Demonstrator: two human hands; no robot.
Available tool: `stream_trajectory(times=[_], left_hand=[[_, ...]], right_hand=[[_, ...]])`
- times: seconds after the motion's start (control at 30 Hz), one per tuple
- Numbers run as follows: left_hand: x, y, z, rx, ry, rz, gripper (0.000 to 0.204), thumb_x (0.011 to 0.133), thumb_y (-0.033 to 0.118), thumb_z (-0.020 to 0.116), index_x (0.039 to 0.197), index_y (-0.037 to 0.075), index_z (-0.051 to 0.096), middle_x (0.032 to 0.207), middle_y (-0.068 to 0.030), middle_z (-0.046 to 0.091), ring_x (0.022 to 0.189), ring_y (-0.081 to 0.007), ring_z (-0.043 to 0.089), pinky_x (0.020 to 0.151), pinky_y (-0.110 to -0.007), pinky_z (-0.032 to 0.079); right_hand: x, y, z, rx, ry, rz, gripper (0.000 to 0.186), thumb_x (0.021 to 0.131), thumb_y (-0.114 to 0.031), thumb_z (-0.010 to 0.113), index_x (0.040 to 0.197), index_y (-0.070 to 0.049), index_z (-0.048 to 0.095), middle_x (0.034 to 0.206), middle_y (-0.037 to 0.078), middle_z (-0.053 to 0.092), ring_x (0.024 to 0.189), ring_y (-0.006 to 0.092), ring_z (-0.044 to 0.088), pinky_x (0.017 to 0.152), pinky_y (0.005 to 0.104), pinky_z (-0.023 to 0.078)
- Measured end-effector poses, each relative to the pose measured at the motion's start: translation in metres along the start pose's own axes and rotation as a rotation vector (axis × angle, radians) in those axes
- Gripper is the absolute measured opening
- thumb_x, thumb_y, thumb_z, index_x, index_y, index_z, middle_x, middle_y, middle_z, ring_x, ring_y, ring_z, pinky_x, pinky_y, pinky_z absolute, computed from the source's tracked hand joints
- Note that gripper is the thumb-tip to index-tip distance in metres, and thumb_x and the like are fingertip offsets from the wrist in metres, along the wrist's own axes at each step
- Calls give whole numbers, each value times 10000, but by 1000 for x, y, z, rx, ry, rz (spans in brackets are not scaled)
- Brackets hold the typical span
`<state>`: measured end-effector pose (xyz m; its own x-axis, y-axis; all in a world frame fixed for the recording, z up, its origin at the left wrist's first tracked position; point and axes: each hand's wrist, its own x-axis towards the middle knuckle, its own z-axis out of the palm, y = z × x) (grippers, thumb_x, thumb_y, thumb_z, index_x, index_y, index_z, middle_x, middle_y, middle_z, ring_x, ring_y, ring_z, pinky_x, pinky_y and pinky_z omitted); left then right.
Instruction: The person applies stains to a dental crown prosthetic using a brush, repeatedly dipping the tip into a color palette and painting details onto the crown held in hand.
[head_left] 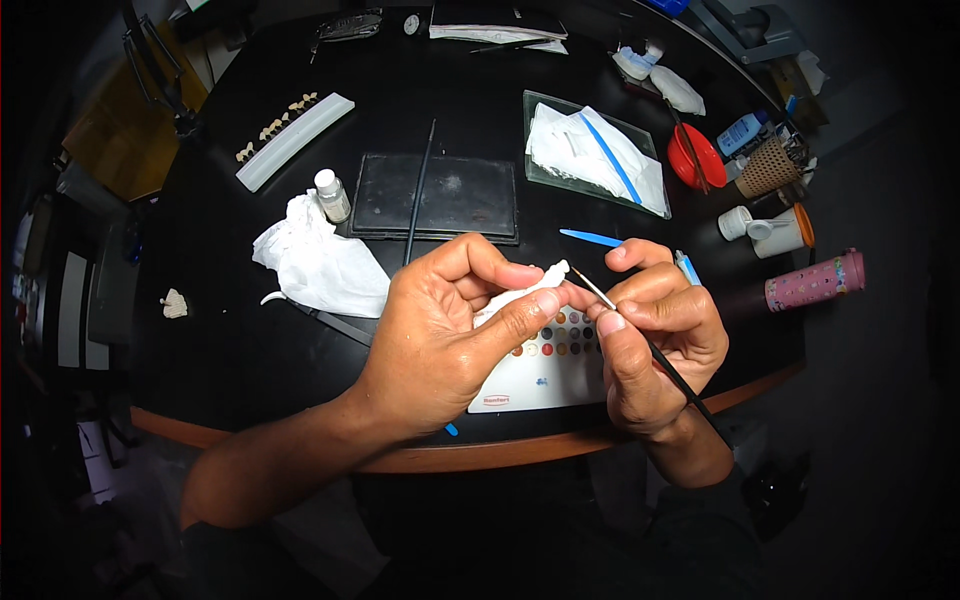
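My left hand [435, 335] pinches a small off-white piece [545, 287], which looks like a dental cast with a tooth at its upper end; my fingers cover much of it. My right hand [655, 335] grips a fine paintbrush [665, 370] with a black handle, held like a pen. The brush's thin tip points at the tooth end, very close to it; I cannot tell whether they touch. Below both hands lies a white palette card [540, 385] with rows of coloured round spots, partly hidden. A blue stick [590, 238] shows just beyond my right fingers.
Around the black table stand a dark tray [435, 195] with a long tool across it, crumpled tissue [320, 255], a small bottle [332, 196], a tooth rack [295, 142], a glass plate [650, 208] with tissue, a red bowl [708, 155] and a pink flask [815, 280].
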<state>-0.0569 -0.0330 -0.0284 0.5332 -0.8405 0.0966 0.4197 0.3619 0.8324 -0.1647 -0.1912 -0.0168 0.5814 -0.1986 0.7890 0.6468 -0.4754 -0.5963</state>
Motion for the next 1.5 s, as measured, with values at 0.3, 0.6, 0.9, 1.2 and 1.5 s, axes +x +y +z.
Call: stream_trajectory(times=[0.3,0.6,0.9,1.2,1.5], left_hand=[[0,2,1,35,7,-14,83,956,-50,574,989,0,516,1055,-220,688,1069,-211,676,933,-300,559],[-2,4,1,7,24,-20,113,933,-70,594,948,26,537,1045,-209,696,1042,-193,683,934,-305,543],[-5,6,4,13,36,-22,142,911,-95,598,919,40,555,1057,-194,700,1057,-214,684,961,-342,539],[8,19,-12,-7,125,194,115,903,-87,637,921,15,586,1011,-190,700,1003,-207,692,924,-313,555],[9,28,-16,11,163,240,134,903,-103,620,962,11,582,1002,-177,693,1021,-218,691,932,-323,554]], right_hand=[[2,-3,0,-11,-12,9,173,785,100,677,868,-16,580,746,91,640,792,184,613,947,463,464],[-4,-6,1,40,68,137,139,767,79,651,811,-16,560,732,99,622,891,227,602,931,448,481],[2,-9,-4,40,3,63,122,761,88,629,810,-5,567,721,87,607,917,237,598,894,406,546],[25,-5,-20,-158,34,491,178,999,-147,576,993,20,636,853,80,659,736,93,640,610,219,536],[40,31,-36,-517,-590,353,76,757,63,629,716,9,594,715,151,677,706,260,679,672,364,523]])
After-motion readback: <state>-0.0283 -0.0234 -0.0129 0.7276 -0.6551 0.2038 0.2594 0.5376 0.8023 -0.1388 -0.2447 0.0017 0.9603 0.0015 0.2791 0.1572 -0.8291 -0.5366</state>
